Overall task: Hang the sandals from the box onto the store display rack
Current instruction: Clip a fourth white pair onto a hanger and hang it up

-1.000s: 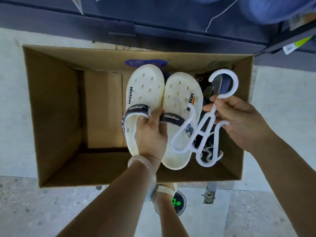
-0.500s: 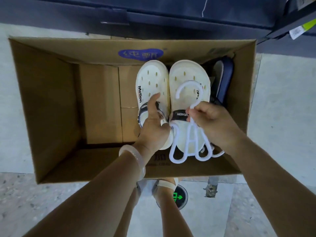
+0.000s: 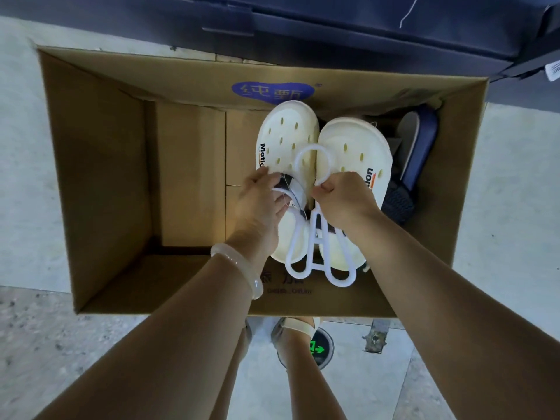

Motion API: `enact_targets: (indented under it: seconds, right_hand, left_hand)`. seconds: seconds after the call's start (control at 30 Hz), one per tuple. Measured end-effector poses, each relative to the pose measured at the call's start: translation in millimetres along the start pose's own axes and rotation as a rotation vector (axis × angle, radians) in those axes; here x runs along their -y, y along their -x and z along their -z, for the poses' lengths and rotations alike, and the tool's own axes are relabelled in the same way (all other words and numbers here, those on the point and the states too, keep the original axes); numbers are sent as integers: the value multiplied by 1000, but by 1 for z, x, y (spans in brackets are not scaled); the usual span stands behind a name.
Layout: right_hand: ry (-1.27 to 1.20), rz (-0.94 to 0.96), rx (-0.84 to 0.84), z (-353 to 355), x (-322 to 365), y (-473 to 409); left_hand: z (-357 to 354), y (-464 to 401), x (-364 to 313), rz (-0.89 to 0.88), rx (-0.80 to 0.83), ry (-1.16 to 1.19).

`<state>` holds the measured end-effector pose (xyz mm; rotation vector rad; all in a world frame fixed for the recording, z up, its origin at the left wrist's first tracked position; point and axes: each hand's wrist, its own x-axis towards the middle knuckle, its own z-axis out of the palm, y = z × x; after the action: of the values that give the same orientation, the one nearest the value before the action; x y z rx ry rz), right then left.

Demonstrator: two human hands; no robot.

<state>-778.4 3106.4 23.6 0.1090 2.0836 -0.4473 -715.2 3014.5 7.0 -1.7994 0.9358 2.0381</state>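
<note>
Two cream sandals with holes and dark straps are held over the open cardboard box point(image 3: 100, 183), toes pointing away from me. My left hand point(image 3: 260, 204) grips the left sandal point(image 3: 286, 137) at its strap. My right hand point(image 3: 342, 201) pinches the neck of a white plastic shoe hanger point(image 3: 316, 253), just below its hook, on top of the right sandal point(image 3: 354, 150). The hanger's loops lie across both heels. The display rack itself is not in view.
A dark blue sandal point(image 3: 419, 147) and other dark footwear lie in the box's right end. A dark blue shelf base point(image 3: 333, 28) runs along the far side of the box. My sandalled foot point(image 3: 298, 325) stands on the pale floor next to a green floor sign.
The hanger has come from the right of the sandals to lie over and between them, hook pointing away. My left hand slid onto the left sandal's strap; the sandals have spread slightly apart.
</note>
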Motion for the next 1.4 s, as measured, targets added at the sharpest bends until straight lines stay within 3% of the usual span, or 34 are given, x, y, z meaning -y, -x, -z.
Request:
enact_targets:
  seconds: [0.1,0.27,0.4,0.53,0.77,0.87,1.03,1.17,1.2,1.33,1.4]
  right_hand:
    - [-110,-34,-50,-2,1,0]
    - [-281,-40,-174,-6,8,4]
    - [-479,-122,-308,6,26,-19]
    - [-503,-101,-264,16,35,-33]
    - [-531,-102,-221,30,28,-31]
    - [-543,-85,-136,35,26,-28]
    - [-386,85,-87,37,3,-22]
    - [20,248,-471,48,-23,-24]
    - [67,254,-490,53,-29,-28]
    - [-71,150,-85,59,-40,-46]
    - [-27,152,14,59,-44,-53]
  left_hand:
    - [-2,-3,1,-90,-118,-56]
    - [-5,5,5,-215,-180,-120]
    - [3,13,13,-329,-147,-216]
    - [20,8,13,-405,-137,-339]
    - [19,4,24,-72,-12,-45]
    - [20,-3,22,-64,-65,-147]
    - [5,-13,16,-152,-82,-293]
    - [0,-18,12,-108,-32,-197]
    - [-1,-19,10,-102,-22,-164]
    - [-19,-18,6,-133,-96,-22]
    - [-29,-17,6,-134,-179,27]
